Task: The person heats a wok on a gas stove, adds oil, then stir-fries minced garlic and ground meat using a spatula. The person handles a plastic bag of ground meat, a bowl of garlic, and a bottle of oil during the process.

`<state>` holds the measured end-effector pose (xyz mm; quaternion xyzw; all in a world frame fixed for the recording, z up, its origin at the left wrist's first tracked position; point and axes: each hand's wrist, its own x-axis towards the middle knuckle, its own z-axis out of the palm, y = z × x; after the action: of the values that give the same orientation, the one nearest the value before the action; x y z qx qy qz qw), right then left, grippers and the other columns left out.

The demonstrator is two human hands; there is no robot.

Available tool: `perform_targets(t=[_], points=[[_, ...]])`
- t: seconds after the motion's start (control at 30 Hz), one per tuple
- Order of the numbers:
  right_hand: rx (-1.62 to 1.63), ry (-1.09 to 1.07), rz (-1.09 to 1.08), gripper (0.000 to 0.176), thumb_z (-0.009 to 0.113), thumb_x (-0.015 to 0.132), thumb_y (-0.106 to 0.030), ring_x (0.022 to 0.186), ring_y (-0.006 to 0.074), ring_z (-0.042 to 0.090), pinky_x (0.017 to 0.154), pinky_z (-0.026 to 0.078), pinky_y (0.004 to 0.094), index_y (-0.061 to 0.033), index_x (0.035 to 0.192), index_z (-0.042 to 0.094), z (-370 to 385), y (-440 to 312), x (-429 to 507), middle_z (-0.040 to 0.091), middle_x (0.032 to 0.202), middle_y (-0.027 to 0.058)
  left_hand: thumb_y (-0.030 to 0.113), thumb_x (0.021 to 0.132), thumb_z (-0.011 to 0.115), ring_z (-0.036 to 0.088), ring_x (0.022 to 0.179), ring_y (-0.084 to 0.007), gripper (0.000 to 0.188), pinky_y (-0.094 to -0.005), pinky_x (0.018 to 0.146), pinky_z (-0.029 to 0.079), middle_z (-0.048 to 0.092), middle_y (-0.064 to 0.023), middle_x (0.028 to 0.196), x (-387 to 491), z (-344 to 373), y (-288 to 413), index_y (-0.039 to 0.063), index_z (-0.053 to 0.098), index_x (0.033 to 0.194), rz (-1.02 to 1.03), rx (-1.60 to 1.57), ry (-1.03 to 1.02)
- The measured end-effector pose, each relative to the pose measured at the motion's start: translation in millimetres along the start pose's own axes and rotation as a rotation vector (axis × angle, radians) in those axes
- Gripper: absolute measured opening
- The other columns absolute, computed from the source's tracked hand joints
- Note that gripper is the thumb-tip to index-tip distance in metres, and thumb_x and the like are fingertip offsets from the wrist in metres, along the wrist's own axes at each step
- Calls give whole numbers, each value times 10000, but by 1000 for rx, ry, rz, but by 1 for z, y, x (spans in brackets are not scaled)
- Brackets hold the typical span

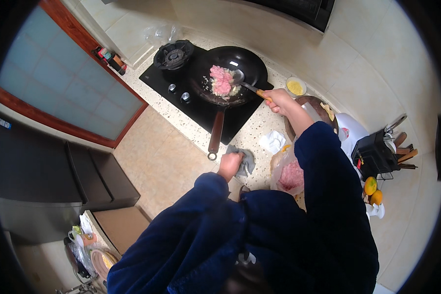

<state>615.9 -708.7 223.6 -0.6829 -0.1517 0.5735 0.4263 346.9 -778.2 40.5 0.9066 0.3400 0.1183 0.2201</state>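
Pink minced meat (221, 80) lies in a black wok (255, 60) on the gas hob, with pale chopped bits around it. My right hand (280, 100) grips the wooden handle of a metal spatula (250, 87). The spatula's head rests against the meat's right side. Below the wok's brown handle (217, 128), my left hand (230, 164) is closed on a grey cloth (247, 161) at the counter's front edge. That hand is apart from the wok handle. A plastic bag of minced meat (291, 175) sits to the right of it, partly behind my right sleeve.
A small bowl of yellow bits (295, 86) stands by a round wooden board (316, 104). White crumpled tissue (273, 142) lies on the speckled counter. A second burner (174, 54) is at the hob's back left. On the right are a black utensil holder (374, 154) and yellow-orange fruit (370, 186).
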Motion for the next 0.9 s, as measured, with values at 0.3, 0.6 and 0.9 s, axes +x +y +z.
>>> perform_targets(t=[0.3, 0.6, 0.9], points=[[-979, 240, -942, 333, 590, 876, -144, 781, 327, 670, 683, 529, 390, -39, 1190, 621, 24, 26, -53, 673, 831, 206, 138, 773, 669, 608, 1007, -302, 236, -416, 929, 427, 640, -188, 1083, 9, -18, 3, 41, 669, 988, -100, -72, 266], [-1656, 422, -1071, 486, 558, 798, -43, 557, 280, 635, 492, 520, 358, -111, 1279, 564, 43, 46, -71, 576, 777, 133, 111, 807, 591, 345, 1352, -366, 385, -387, 1116, 318, 353, -229, 1465, -14, 18, -2, -32, 600, 1165, 50, 133, -169], [-1700, 560, -1084, 335, 551, 826, -72, 542, 234, 641, 451, 517, 328, -50, 1158, 587, 70, 65, -67, 573, 733, 102, 63, 857, 504, 491, 1255, -338, 223, -373, 972, 474, 444, -195, 1415, -2, 22, -13, 31, 677, 993, 76, 202, -213]])
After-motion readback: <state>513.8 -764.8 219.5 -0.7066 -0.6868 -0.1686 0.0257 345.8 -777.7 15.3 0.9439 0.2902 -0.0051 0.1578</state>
